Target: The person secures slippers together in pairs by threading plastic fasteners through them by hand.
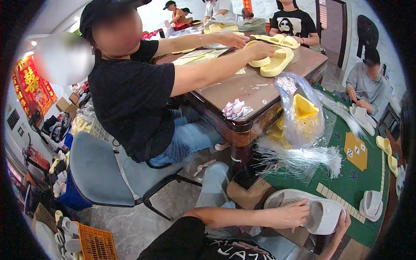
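Close to me at the lower right, a light grey slide slipper (327, 217) with a ribbed strap is held between my hands over the table edge. My left hand (295, 215) has its fingers bent and pressed at the strap's rear edge; whether something small is pinched there I cannot make out. Around the strap's far right side, my right hand (343, 225) grips the slipper, its palm mostly hidden. Another grey slipper (371, 205) rests on the green mat (281, 177) to the right. A bundle of clear plastic fasteners (303, 161) lies beyond my hands.
Beside me on the left, a person in black handles yellow slippers (277, 62) at a brown table (260, 97). A plastic bag with yellow slippers (303, 115) stands against its edge. At the right, another person holds pale slippers (362, 118). An orange crate (96, 243) sits on the floor.
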The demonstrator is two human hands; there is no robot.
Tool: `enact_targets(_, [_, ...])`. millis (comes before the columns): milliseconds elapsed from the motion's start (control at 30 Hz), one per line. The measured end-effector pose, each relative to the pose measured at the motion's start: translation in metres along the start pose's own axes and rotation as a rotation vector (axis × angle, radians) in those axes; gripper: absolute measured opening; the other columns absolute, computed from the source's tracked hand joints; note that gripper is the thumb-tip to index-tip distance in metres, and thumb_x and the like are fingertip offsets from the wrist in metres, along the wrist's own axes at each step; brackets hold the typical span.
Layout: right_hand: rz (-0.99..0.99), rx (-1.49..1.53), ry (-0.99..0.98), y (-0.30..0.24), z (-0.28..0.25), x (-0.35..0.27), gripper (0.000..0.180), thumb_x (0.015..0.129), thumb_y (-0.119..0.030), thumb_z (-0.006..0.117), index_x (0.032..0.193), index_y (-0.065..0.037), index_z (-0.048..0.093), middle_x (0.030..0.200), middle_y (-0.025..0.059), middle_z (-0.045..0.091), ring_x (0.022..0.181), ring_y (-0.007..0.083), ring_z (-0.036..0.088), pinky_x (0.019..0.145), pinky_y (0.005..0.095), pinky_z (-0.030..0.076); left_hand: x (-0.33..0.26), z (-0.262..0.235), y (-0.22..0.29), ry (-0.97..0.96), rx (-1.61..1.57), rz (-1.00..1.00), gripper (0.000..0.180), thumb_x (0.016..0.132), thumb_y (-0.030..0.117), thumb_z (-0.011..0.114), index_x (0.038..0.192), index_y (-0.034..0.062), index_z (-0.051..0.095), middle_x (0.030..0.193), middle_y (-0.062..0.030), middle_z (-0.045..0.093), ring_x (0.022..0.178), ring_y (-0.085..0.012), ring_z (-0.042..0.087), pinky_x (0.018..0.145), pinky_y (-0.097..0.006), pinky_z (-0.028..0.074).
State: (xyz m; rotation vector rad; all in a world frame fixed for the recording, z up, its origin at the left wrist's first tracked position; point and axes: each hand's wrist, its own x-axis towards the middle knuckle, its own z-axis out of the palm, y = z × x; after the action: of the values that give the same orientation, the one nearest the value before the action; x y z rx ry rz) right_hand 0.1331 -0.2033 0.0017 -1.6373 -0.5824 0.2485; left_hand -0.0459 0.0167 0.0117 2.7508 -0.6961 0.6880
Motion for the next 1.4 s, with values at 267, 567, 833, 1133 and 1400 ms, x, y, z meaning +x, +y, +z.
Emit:
enact_targets(267, [0.015,0.022,-0.103,0.011,-0.011,0.003,0.027,0.083,-0.025,0.054,0.088,0.002,0.056,0.079,0.001,0.056,0.071,0.0082,0.049,0.064,0.0225,0.039,0.005,0.007,0.024,-0.032,-0.074,0.063,0.033,0.058,0.036,0.069,0.07,0.0053,0.065,0.079,-0.0047,0.057,0.093,-0.0223,0.048,0.104,-0.045,0.023])
enact_targets(567, [0.015,0.023,-0.128,0.039,-0.011,0.018,0.034,0.078,-0.03,0.062,0.084,0.003,0.058,0.073,0.0016,0.056,0.067,0.0089,0.05,0.06,0.023,0.039,0.003,0.017,0.029,0.034,-0.057,0.07,0.032,0.063,0.039,0.064,0.066,0.0078,0.062,0.069,-0.002,0.055,0.079,-0.0196,0.049,0.078,-0.034,0.034])
enact_targets(833, [-0.097,0.258,0.041,0.061,-0.051,0.028,0.031,0.086,-0.019,0.05,0.106,0.004,0.056,0.092,0.0082,0.062,0.081,0.0166,0.059,0.074,0.0314,0.048,-0.018,-0.016,0.02,-0.104,-0.183,-0.275,0.032,0.077,0.036,0.059,0.062,0.0085,0.05,0.053,-0.0048,0.051,0.057,-0.0223,0.056,0.058,-0.035,0.045])
enact_targets(1133, [0.151,-0.088,0.198,0.031,0.0,0.012,0.039,0.087,-0.026,0.053,0.112,0.004,0.055,0.099,0.0128,0.061,0.088,0.0228,0.056,0.077,0.0357,0.045,-0.025,0.039,0.008,0.052,-0.741,-0.597,0.062,0.083,0.022,0.059,0.132,0.0048,0.025,0.065,-0.0183,0.055,0.066,-0.0348,0.058,0.06,-0.044,0.045])
enact_targets(1400, [0.291,-0.089,-0.038,-0.009,0.046,0.006,0.055,0.086,-0.028,0.057,0.126,0.006,0.043,0.116,0.0177,0.053,0.098,0.0269,0.053,0.082,0.0382,0.044,-0.006,0.029,-0.002,0.147,-1.086,-0.908,0.071,0.088,0.013,0.051,0.141,0.0158,0.005,0.069,-0.0093,0.052,0.063,-0.018,0.049,0.058,-0.033,0.039])
